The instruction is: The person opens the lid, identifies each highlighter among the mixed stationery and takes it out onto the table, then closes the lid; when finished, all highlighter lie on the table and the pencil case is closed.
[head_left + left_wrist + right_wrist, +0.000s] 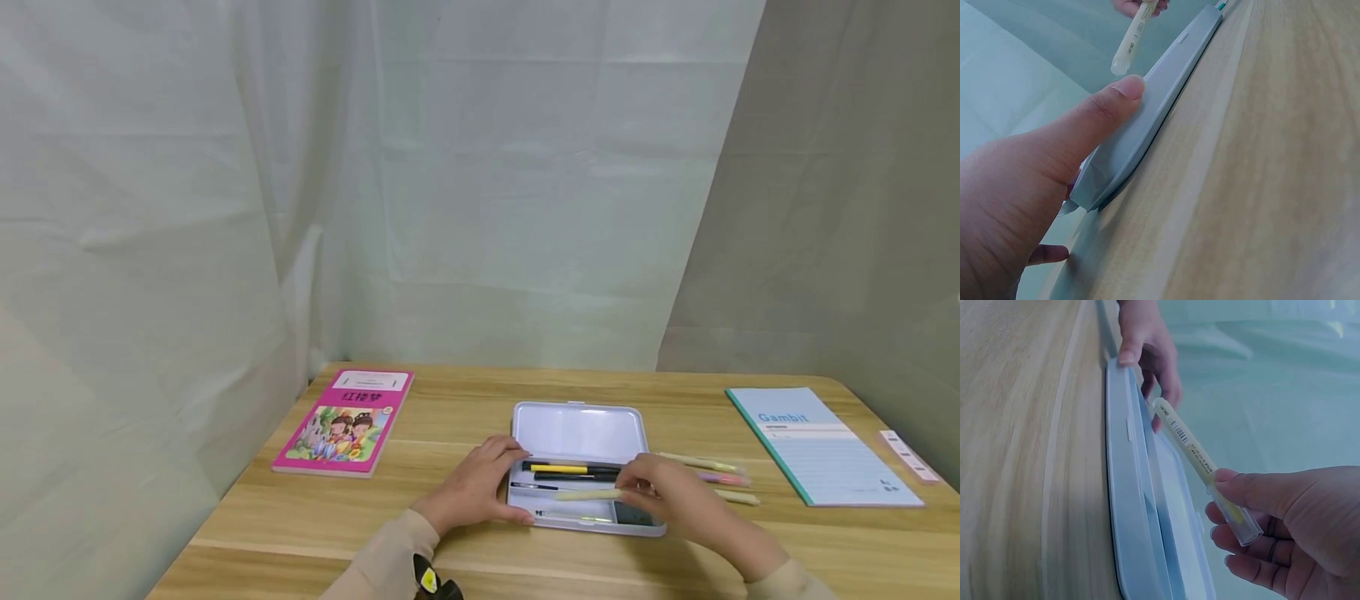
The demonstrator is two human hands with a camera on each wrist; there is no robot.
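Observation:
An open white pencil case (579,432) lies on the table, with a yellow-and-black pen (568,469), a black pen (573,477) and other pens in its tray. My left hand (480,486) holds the case's left end, the thumb on the near side wall (1147,131). My right hand (671,497) pinches a pale yellow marker (588,495) between thumb and fingers, above the tray. In the right wrist view the marker (1188,447) has a clear cap at the end near the fingers and slants above the case (1132,487).
A pink book (345,423) lies at the left. More pale markers (693,461) rest on the table right of the case, beside a pink-tipped one (722,479). Farther right are a light blue notebook (825,446) and a small pink-and-white strip (907,456). Curtains hang behind.

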